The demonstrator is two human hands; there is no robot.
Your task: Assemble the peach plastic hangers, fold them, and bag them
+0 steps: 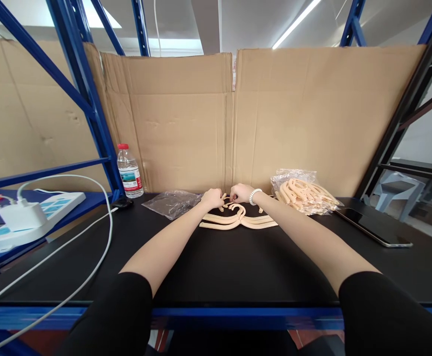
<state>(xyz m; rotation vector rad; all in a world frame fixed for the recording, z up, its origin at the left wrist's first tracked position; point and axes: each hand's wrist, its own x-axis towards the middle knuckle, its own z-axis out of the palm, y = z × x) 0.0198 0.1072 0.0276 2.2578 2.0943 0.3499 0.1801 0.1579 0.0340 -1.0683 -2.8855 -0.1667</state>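
Two cream folding clothes hangers (221,226) lie close together on the black tabletop, their hooks pointing away from me. Just behind them, my left hand (212,199) is closed, pinching a small cream hanger part (223,197) at the fingertips. My right hand (241,193), with a white beaded bracelet (253,196) at the wrist, is also closed, its bent fingers meeting the left hand's at the same hanger. Most of that hanger is hidden behind my hands and forearms.
A clear bag of cream hangers (305,194) sits at the right, beside a phone (373,227). On the left are a crumpled plastic bag (173,202), a water bottle (129,173), a power strip (58,207) and a looping white cable (106,247). Cardboard (178,123) stands behind.
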